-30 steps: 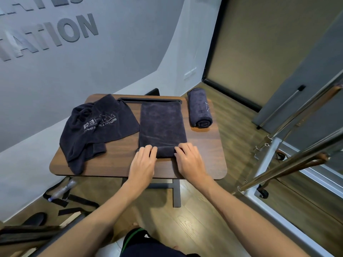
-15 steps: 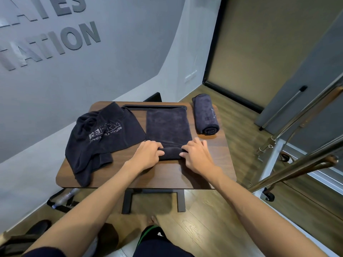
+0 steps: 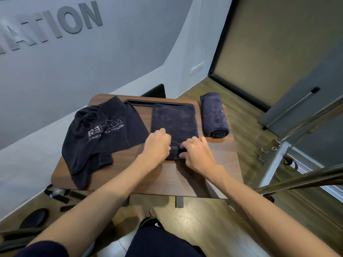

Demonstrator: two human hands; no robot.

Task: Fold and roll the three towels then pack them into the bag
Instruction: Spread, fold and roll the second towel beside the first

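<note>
A dark folded towel (image 3: 173, 121) lies lengthwise in the middle of the wooden table (image 3: 185, 180), its near end wound into a small roll. My left hand (image 3: 157, 145) and my right hand (image 3: 196, 153) both grip that roll with curled fingers, side by side. A finished rolled towel (image 3: 214, 115) lies at the table's right side. On the left a third dark towel (image 3: 96, 136) with white lettering lies loose and crumpled, hanging over the table's left edge. No bag can be made out for sure.
A black slot (image 3: 154, 103) runs along the table's far edge. Metal rails and a frame (image 3: 289, 145) stand close on the right. Black straps and a bottle (image 3: 57, 193) lie on the floor at the left. A grey wall stands behind.
Both hands have rolled the towel's near end farther away from me, so the roll is thicker and the flat part shorter. The camera has moved closer and tilted.
</note>
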